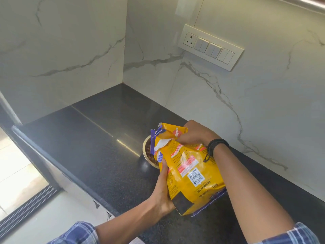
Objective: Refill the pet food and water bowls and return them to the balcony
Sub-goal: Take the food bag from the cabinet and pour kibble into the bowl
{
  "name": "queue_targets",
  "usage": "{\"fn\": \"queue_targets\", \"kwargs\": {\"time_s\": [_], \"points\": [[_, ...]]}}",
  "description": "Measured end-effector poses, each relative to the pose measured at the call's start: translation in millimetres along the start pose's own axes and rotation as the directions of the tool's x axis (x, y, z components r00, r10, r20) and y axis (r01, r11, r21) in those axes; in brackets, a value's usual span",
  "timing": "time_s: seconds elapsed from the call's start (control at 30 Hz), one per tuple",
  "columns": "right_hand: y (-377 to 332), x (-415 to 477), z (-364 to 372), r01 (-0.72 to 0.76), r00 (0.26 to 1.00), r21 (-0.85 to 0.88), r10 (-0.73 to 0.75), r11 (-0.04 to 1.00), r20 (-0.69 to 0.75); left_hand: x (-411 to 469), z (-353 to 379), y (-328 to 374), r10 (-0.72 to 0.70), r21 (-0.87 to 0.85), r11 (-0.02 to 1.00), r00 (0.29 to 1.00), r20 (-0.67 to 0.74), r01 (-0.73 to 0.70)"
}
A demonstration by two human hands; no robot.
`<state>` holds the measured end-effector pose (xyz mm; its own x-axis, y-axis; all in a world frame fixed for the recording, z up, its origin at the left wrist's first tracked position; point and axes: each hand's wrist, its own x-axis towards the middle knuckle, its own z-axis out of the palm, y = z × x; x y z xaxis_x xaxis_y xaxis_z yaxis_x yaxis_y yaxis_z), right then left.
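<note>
A yellow pet food bag (pixel 189 171) is tilted over a steel bowl (pixel 147 156) on the black counter, its torn mouth at the upper left. Brown kibble lies in the bowl, most of which is hidden behind the bag. My left hand (pixel 163 192) holds the bag's lower left side from beneath, thumb along its edge. My right hand (pixel 195 133) grips the folded top of the bag from above. A black band circles that wrist.
The black granite counter (pixel 98 147) runs into a marble-walled corner. A switch panel (pixel 210 46) with a socket sits on the right wall. The counter's front edge falls to a light floor and a sliding door track (pixel 26 206) at the lower left.
</note>
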<state>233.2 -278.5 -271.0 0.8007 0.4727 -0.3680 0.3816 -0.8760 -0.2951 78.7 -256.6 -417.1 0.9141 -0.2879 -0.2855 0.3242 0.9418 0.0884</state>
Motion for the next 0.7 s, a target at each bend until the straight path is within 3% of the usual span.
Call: {"fn": "queue_targets", "kwargs": {"time_s": [0.2,0.4,0.7], "points": [[-4.9,-5.5,-0.5,-0.003,0.998,0.069,-0.001,0.998,0.058,0.0,0.0,0.9,0.004,0.062,0.998,0.996,-0.094,0.001],[-13.1,-11.5,-1.7,-0.035,0.993,0.13,0.02,0.991,0.117,1.2,4.3,3.3,0.005,0.068,0.998,0.996,-0.084,0.001],[-10.5,-15.1,-4.0,0.025,0.988,0.065,-0.035,0.998,0.15,-1.2,11.0,3.2,0.021,0.014,1.0,1.0,-0.002,-0.021]]}}
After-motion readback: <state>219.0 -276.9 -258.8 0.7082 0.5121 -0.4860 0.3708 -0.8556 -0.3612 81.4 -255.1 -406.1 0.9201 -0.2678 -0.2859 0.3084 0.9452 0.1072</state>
